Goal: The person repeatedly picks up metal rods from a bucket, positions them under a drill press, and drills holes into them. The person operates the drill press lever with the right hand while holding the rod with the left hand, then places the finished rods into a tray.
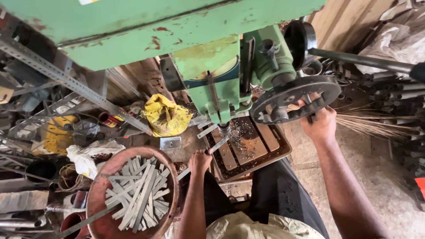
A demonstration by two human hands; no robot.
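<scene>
A green drill press [208, 48] fills the top of the view. My left hand [200, 160] grips a flat metal strip [217, 146] that lies under the drill chuck [224, 128] on the rusty slotted table [270, 152]. My right hand [319, 124] is closed on a spoke of the black feed wheel [294, 99] at the machine's right side. Metal shavings lie scattered on the table around the chuck.
A round reddish basin [99, 194] at lower left holds several cut metal strips. A yellow bag [166, 117], white cloth [88, 152] and perforated angle iron [66, 79] lie left of the machine. Pipes [398, 88] and broom bristles [367, 121] lie at right.
</scene>
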